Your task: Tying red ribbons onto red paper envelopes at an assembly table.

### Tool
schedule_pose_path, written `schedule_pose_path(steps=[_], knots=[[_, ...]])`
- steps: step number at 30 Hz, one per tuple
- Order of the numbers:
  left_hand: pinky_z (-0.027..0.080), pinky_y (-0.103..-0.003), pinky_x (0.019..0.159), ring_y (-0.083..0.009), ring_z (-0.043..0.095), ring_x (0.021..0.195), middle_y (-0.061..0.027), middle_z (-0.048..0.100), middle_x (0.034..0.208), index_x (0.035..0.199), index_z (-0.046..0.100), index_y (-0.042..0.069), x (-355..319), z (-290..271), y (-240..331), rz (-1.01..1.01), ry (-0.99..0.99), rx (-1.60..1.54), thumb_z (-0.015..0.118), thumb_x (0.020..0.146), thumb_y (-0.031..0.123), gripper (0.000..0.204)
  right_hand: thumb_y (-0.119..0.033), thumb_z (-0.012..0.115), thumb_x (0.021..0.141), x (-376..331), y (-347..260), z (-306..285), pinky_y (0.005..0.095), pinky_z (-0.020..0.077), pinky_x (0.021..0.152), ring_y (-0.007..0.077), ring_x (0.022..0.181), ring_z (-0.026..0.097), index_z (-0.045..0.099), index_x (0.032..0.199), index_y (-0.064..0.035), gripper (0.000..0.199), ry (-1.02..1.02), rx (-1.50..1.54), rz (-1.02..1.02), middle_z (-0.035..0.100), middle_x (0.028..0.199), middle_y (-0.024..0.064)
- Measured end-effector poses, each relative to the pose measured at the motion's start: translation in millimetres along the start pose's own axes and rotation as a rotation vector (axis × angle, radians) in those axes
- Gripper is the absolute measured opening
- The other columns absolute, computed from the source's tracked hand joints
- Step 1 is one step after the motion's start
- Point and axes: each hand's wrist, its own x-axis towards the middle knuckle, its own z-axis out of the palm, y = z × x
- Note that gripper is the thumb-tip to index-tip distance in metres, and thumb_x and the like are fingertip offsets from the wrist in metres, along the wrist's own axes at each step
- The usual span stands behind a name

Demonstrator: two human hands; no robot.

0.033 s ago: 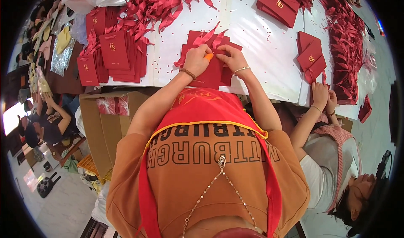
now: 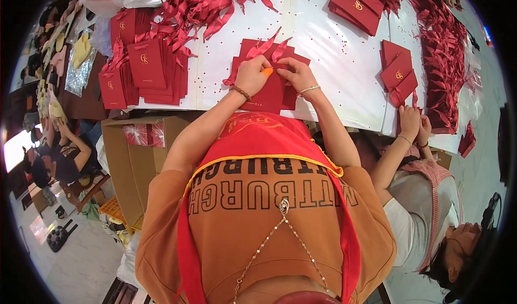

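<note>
A red paper bag [image 2: 267,97] lies at the table's near edge in front of me, on top of other red bags [image 2: 290,97]. Two ends of a red ribbon [image 2: 262,48] stand up from its top. My left hand [image 2: 252,79], with an orange cover on one fingertip, is closed and pinches the ribbon near the bag's upper edge. Close beside it, my right hand [image 2: 297,77] has thumb and forefinger pinched together at the ribbon. The fingertips partly hide the spot where the ribbon meets the bag.
Stacked red bags [image 2: 146,70] and a heap of red ribbons [image 2: 188,5] lie to the left. More bags [image 2: 358,5] are at the far right. A co-worker's hands [image 2: 412,124] touch bags [image 2: 398,72] on my right. An open cardboard box [image 2: 124,164] stands below the table's left edge.
</note>
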Motion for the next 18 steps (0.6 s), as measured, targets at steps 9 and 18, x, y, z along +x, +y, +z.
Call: schedule_pose_path(steps=[9,18], knots=[[0.041,-0.025,0.044,-0.0103,0.052,0.046,-0.0053,0.057,0.057,0.089,0.052,0.002,-1.0,1.5,-2.8,-0.088,0.047,-0.064,0.057,0.074,0.003,0.016,-0.011,0.057,0.081,-5.1,-2.8,2.5,0.0221,0.0445,0.058,0.0085,0.067,0.052,0.057,0.102,-0.0055,0.022,-0.044,0.044,-0.016,0.059,0.082,0.0031],[0.039,-0.022,0.043,-0.0076,0.051,0.048,-0.0037,0.056,0.057,0.087,0.052,0.001,-11.4,4.9,7.5,-0.222,0.066,-0.335,0.055,0.076,0.002,0.011,-0.013,0.056,0.081,-7.0,-8.5,9.6,0.0258,0.0463,0.062,0.0151,0.067,0.056,0.055,0.100,-0.0039,0.021,-0.036,0.032,-0.010,0.061,0.081,0.0068]])
